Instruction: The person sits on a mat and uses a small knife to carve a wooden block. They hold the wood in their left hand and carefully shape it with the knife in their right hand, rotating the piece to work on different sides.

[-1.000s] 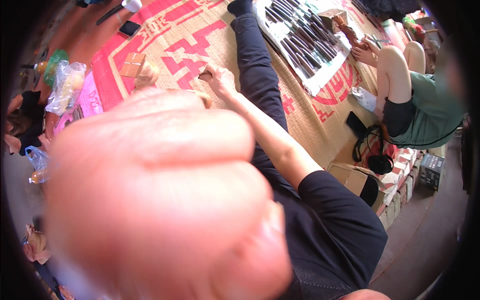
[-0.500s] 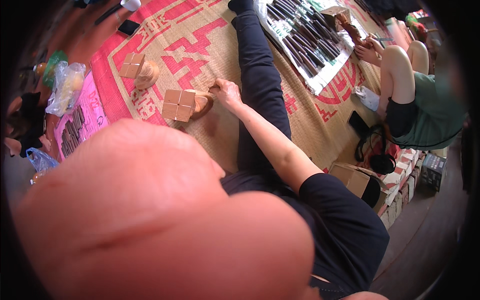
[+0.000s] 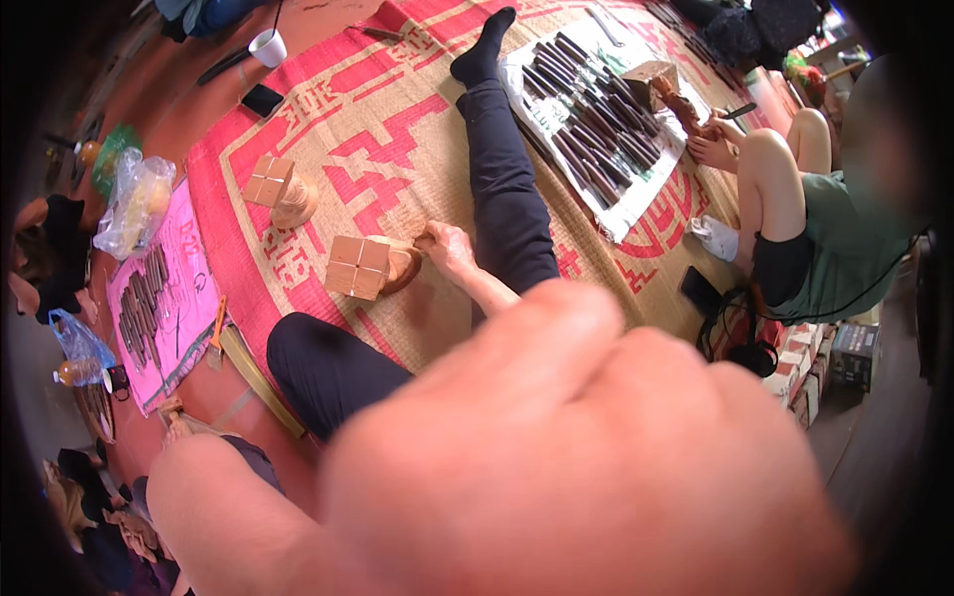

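My right hand (image 3: 452, 250) reaches out over the mat, its fingers closed at the end of a wood carving (image 3: 360, 268). The carving has a square block face with a pale cross line and a rounded, carved part behind it. My left hand (image 3: 596, 467) is raised very close to the camera and out of focus; its knuckles look bent and its fingertips are hidden. A second, similar wood carving (image 3: 268, 181) stands on the mat farther off to the left. My dark-trousered leg (image 3: 507, 179) stretches forward beside my right hand.
Several dark-handled carving tools (image 3: 596, 119) lie on a white cloth at right, more on a pink sheet (image 3: 189, 248) at left. A co-worker (image 3: 845, 228) sits at right, holding a wooden piece. A phone (image 3: 261, 100), a white cup (image 3: 267, 48) and plastic bags (image 3: 134, 204) lie around.
My left hand has moved to the right across the foreground, uncovering my bent leg and the tools at left. My right hand stays at the carving. The view has shifted slightly.
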{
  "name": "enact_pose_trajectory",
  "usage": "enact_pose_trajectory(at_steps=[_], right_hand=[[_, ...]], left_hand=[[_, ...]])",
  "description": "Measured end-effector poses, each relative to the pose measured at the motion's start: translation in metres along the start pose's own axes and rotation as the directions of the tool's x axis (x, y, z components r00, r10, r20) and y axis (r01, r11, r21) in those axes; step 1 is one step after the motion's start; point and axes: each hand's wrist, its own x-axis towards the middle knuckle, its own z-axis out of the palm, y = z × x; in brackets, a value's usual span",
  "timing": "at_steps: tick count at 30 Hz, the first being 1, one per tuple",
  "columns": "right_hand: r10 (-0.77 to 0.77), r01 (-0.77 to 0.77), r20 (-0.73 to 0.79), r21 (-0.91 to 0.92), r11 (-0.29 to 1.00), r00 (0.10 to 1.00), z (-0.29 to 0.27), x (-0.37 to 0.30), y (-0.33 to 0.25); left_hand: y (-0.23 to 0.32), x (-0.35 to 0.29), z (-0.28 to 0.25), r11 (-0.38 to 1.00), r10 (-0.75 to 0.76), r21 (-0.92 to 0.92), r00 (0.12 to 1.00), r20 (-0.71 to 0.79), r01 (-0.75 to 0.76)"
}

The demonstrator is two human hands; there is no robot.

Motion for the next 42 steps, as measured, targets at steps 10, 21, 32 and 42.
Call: enact_pose_trajectory(at_steps=[10,21,32,42], right_hand=[[-0.001,0.006,-0.038,0.126,0.992,0.999,0.002,0.001,0.002],[0.008,-0.009,0.004,0.107,0.994,1.000,-0.001,-0.002,0.000],[0.045,-0.049,0.040,0.094,0.994,0.998,-0.011,0.001,-0.007],[0.064,-0.067,0.050,0.048,0.997,0.997,-0.001,-0.001,-0.006]], left_hand=[[0.001,-0.006,-0.005,0.999,-0.051,0.010,0.998,0.020,0.051],[-0.001,-0.005,-0.003,0.997,-0.058,0.047,0.998,0.017,0.058],[-0.005,-0.003,0.002,0.994,-0.053,0.092,0.999,-0.007,0.053],[-0.009,-0.002,0.000,0.995,-0.079,0.069,0.997,0.011,0.078]])
